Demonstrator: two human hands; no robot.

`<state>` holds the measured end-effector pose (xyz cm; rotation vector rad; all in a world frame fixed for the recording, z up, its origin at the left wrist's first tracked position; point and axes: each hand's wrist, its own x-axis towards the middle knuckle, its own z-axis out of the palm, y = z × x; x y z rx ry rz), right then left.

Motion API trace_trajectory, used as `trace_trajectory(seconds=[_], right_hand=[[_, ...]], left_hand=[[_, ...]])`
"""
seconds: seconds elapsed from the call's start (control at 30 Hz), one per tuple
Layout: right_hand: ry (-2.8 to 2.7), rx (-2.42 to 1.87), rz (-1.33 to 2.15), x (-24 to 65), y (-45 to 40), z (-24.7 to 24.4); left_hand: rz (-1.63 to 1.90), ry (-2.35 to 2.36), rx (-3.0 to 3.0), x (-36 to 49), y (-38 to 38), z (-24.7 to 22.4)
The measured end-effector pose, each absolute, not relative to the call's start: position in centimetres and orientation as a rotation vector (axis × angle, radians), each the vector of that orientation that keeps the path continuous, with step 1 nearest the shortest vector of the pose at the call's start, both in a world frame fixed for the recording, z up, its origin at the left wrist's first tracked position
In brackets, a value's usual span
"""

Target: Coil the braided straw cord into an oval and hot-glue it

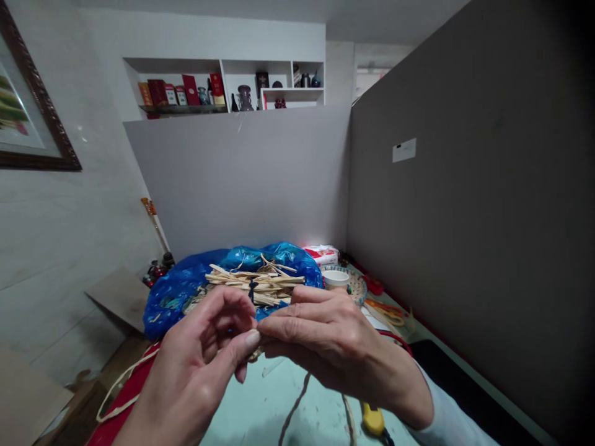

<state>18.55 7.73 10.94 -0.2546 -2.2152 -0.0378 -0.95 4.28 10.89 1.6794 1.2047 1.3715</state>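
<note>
My left hand (204, 353) is closed in a pinch, its thumb meeting the fingertips of my right hand (330, 341). The right hand's fingers are pressed together, palm down. Between and below the fingertips a bit of pale straw cord (255, 354) shows; most of it is hidden by the hands. A brown twisted strand (295, 409) hangs or lies below my right hand, and a paler strand (348, 421) runs beside it. Behind the hands a tied bundle of dry straw strips (260, 285) rests on a blue plastic bag (176, 291).
A yellow-handled tool (372, 420) lies on the pale green tabletop (251, 409) at the right. A white bowl (335, 279) and a woven tray (357, 288) stand beyond, near orange-handled scissors (388, 313). Grey panels (260, 179) border the table. A pale cord (109, 399) trails over red cloth.
</note>
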Motion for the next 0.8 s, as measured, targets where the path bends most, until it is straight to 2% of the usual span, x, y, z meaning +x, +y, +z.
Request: trace_trajectory(seconds=[0.37,0.6,0.8], right_hand=[[-2.171,-0.289,-0.112,19.7,8.8,11.0],[-2.133,-0.316,0.44,20.7,8.2,11.9],[-2.199,-0.28,0.505,21.5,7.6,13.1]], left_hand=[[1.209,1.426,2.084,-2.6,4.2,12.0],[1.126,1.532,2.031,-2.5,3.5,11.6],[0.998,1.639,2.105,-4.0,3.3,10.6]])
